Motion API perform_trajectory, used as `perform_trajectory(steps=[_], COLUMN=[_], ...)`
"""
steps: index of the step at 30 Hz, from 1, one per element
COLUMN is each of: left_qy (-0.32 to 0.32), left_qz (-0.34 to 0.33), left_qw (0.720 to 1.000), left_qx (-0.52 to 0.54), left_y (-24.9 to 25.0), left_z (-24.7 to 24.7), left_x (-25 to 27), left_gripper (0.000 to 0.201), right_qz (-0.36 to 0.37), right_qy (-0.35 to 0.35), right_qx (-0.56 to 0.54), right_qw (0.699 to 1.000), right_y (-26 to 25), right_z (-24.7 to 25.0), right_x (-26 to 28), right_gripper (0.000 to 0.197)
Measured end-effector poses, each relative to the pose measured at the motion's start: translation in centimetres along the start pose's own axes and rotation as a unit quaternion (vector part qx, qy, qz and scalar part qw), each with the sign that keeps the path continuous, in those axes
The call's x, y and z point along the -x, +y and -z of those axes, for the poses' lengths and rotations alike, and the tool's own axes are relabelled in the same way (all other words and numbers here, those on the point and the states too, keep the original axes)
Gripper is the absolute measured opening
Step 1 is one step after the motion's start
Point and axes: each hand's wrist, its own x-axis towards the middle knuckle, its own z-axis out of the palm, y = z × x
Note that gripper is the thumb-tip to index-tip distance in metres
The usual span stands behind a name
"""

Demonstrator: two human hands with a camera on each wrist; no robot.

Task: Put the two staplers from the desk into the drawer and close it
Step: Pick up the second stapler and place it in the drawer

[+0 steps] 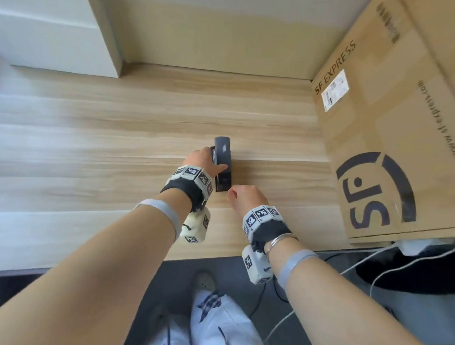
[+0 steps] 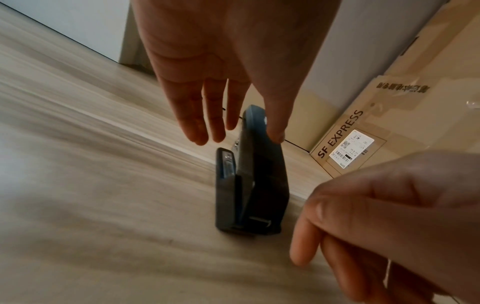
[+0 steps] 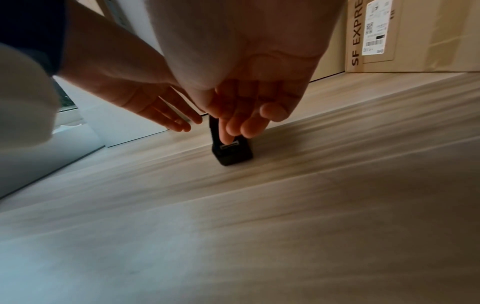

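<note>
A dark stapler [image 1: 223, 163] lies on the wooden desk [image 1: 91, 144], pointing away from me. In the left wrist view the stapler [image 2: 259, 174] has a narrower dark part with a metal plate [image 2: 225, 174] along its left side; I cannot tell whether that is its base or a second stapler. My left hand [image 1: 200, 160] reaches over it with straight fingers on its left and the thumb [image 2: 275, 131] touching its right side. My right hand [image 1: 243, 197] hovers at the near end, fingers loosely bent; in the right wrist view its index fingertip [image 3: 228, 139] touches the metal clip there. No drawer is in view.
A large SF Express cardboard box [image 1: 394, 128] fills the desk's right side. A white block [image 1: 57, 31] stands at the back left. White cables [image 1: 374, 262] hang past the front edge at the right. My legs and a shoe show below the desk.
</note>
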Motion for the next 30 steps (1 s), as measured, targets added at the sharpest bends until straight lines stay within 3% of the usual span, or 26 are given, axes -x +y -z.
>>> perform_trajectory(steps=[5,13,20,30], left_qy=[-0.017,-0.021,-0.007,0.041], left_qz=[0.042,0.089,0.087,0.09], left_qw=[0.999,0.995,0.996,0.995], left_qx=[0.01,0.04,0.02,0.017], left_y=[1.7,1.9,-0.2,-6.9], left_z=[-1.2,-1.5,-0.9,2.4], left_x=[-1.8,-2.0,-1.9,2.1], left_gripper=[0.063,0.053,0.043,0.047], right_qz=[-0.016,-0.024,-0.013,0.048], right_qy=[-0.006,-0.009,-0.002,0.011], right_qx=[0.0,-0.01,0.002,0.017], right_qw=[1.0,1.0,1.0,0.999], right_y=[1.4,1.5,0.0,-4.7], right_z=[0.3,0.3,0.3,-1.4], right_x=[-1.6,-2.5,-2.5,-0.6], right_gripper=[0.032,0.035,0.031,0.031])
